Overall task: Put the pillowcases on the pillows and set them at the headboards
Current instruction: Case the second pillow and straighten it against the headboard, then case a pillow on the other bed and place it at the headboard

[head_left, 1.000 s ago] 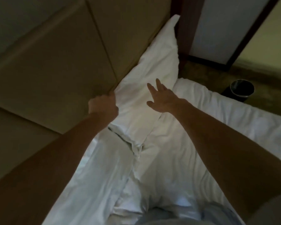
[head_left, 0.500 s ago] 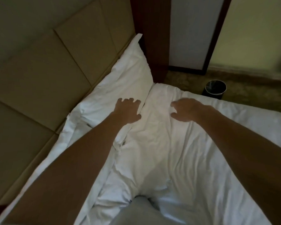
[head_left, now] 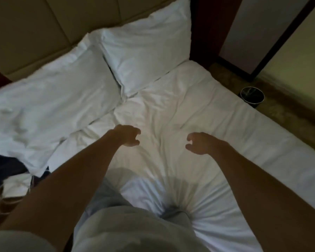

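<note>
The bed (head_left: pixel 189 115) was spread with a creased white sheet, and the padded headboard (head_left: pixel 44 24) ran along its top; both pillows lay at that headboard, side by side and touching, the left pillow (head_left: pixel 53 99) flatter and more rumpled, the right pillow (head_left: pixel 145 51) plumper and propped up; both wore white cases, so I judged this bed's share of the job all but finished, with perhaps some smoothing left; my left hand (head_left: pixel 128 136) and right hand (head_left: pixel 200 143) hovered over the sheet, short of the pillows, fingers loosely curled, gripping nothing.
</note>
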Available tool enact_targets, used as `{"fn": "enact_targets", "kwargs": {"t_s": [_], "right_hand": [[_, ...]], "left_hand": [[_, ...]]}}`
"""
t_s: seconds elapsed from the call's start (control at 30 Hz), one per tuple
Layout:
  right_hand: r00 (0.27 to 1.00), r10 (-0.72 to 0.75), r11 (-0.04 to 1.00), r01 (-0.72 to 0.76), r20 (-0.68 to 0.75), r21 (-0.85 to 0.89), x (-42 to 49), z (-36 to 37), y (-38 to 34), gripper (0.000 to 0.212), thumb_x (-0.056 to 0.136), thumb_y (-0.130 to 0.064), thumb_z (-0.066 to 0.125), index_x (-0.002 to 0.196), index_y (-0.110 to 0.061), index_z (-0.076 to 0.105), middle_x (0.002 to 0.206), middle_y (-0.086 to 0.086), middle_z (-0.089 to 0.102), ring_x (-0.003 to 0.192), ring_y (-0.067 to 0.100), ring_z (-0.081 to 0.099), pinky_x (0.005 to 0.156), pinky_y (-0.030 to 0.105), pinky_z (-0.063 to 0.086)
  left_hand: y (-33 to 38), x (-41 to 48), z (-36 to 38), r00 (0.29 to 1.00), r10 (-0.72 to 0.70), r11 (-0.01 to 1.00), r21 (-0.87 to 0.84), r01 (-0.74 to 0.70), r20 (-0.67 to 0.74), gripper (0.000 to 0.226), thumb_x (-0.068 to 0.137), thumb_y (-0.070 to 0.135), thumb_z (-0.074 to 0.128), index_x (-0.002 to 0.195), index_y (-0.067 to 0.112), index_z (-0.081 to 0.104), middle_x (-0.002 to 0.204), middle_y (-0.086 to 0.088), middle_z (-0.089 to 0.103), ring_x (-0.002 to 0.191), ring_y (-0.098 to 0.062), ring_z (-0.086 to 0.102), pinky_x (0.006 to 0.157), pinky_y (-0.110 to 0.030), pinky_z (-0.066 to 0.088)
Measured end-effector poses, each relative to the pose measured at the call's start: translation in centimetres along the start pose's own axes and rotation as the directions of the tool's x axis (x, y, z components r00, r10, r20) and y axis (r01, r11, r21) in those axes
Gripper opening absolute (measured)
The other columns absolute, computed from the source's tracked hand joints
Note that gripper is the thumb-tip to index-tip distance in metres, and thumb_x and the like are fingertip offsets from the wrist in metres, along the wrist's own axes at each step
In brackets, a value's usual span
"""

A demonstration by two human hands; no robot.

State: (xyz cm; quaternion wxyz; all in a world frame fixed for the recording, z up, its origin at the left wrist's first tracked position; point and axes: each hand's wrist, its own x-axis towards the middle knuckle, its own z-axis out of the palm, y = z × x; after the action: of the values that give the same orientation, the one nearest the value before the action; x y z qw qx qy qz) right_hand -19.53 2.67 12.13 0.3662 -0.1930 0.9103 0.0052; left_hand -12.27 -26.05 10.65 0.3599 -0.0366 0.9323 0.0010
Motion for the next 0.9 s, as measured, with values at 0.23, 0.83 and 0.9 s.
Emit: {"fn": "enact_targets", "kwargs": {"t_s": [0.23, 0.83, 0.9], "right_hand": [[0.989, 0.143, 0.97, -0.134, -0.03, 0.201, -6.6, 11.1, -0.8, 0.056, 0.098, -0.045, 0.051, 0.145, -0.016, 0.043, 0.15, 0.009, 0.045, 0.134, 0.029, 0.046, 0.11, 0.039, 0.039], [0.997, 0.021, 1.0, -0.021, 0.081, -0.005, -17.1, 30.1, -25.1, 0.041, 0.094, -0.038, 0.048, 0.13, -0.018, 0.052, 0.134, 0.009, 0.056, 0.119, 0.031, 0.055, 0.096, 0.038, 0.044], [0.984, -0.032, 0.998, 0.04, 0.174, -0.047, -17.3, 32.7, -27.0, 0.045, 0.094, -0.039, 0.048, 0.134, -0.019, 0.05, 0.139, 0.009, 0.054, 0.124, 0.03, 0.052, 0.1, 0.039, 0.044]], "left_hand": [[-1.3, -6.1, 6.6, 0.992, 0.003, 0.999, 0.037, 0.002, -0.123, 0.058, 0.095, 0.054, 0.047, 0.147, 0.03, 0.038, 0.152, -0.005, 0.039, 0.137, -0.026, 0.041, 0.111, -0.045, 0.035], [-17.0, -31.5, 38.8, 0.967, -0.198, 0.894, -0.376, 0.245, 0.162, 0.054, 0.098, 0.05, 0.045, 0.146, 0.025, 0.04, 0.144, -0.009, 0.044, 0.13, -0.031, 0.047, 0.104, -0.046, 0.042], [-16.9, -33.7, 43.1, 0.949, -0.222, 0.826, -0.473, 0.305, 0.225, 0.053, 0.099, 0.048, 0.045, 0.145, 0.023, 0.041, 0.146, -0.007, 0.044, 0.131, -0.028, 0.047, 0.106, -0.043, 0.041]]}}
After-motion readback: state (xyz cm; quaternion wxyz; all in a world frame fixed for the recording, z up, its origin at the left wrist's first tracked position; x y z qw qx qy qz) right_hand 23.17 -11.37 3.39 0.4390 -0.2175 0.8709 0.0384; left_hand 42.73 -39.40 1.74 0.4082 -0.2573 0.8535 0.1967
